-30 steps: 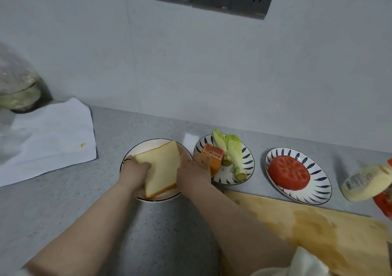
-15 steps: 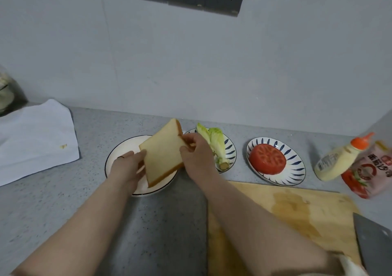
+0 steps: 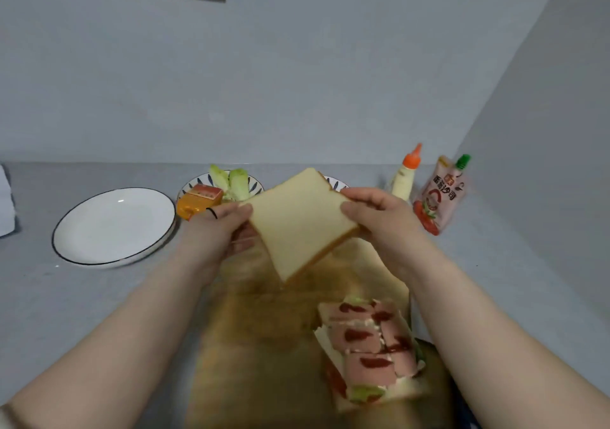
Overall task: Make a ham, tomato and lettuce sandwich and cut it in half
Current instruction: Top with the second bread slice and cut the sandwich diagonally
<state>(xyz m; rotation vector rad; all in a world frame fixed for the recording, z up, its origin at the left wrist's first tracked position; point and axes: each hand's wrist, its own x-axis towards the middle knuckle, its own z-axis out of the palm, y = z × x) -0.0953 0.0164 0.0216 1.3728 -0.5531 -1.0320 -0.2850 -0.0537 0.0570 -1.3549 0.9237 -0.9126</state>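
A slice of white bread [image 3: 298, 224] hangs in the air above the far part of the wooden cutting board [image 3: 264, 346]. My left hand [image 3: 218, 230] pinches its left corner and my right hand [image 3: 379, 217] grips its right corner. Nearer to me on the board lies the open sandwich [image 3: 373, 352]: bread with lettuce, tomato, ham slices and streaks of red sauce on top. Lettuce leaves [image 3: 231, 181] and an orange ham packet [image 3: 198, 201] sit on a patterned plate behind my left hand.
An empty white plate [image 3: 114, 227] with a dark rim stands left of the board. A mayonnaise bottle [image 3: 404, 178] and a ketchup pouch [image 3: 440, 194] stand at the back right by the wall corner. A second patterned plate [image 3: 336, 184] is mostly hidden behind the bread.
Both hands lifted the bread slice off the white plate and carried it right, over the cutting board. The view swung right and down, bringing the open sandwich into sight.
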